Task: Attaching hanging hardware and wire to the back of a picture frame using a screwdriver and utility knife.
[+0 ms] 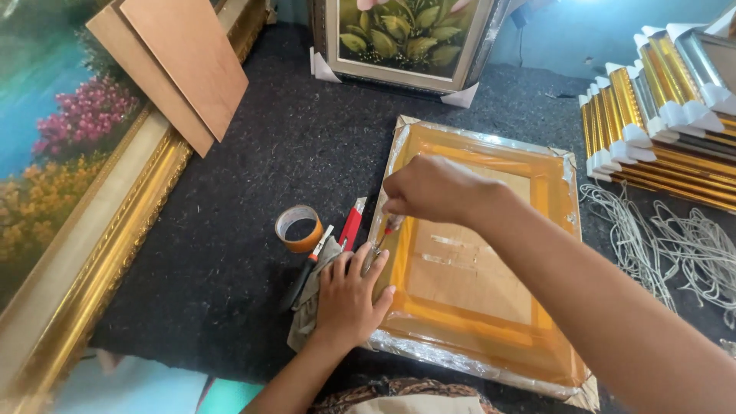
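Observation:
A picture frame (491,337) lies face down on the dark mat, its back sealed with orange-brown tape around a cardboard panel. My right hand (433,188) reaches over its left side and grips a small red-handled tool (389,228), whose tip rests on the frame's left edge. My left hand (349,295) lies flat, fingers spread, pressing the frame's left edge and a grey cloth (307,307) beside it.
A tape roll (299,228), a red utility knife (351,224) and a dark-handled tool (303,272) lie left of the frame. Brown boards (180,65) lean on a large gilt-framed painting (84,230). A leaf painting (402,38) stands behind. Stacked gold frames (659,123) and cords (667,238) lie right.

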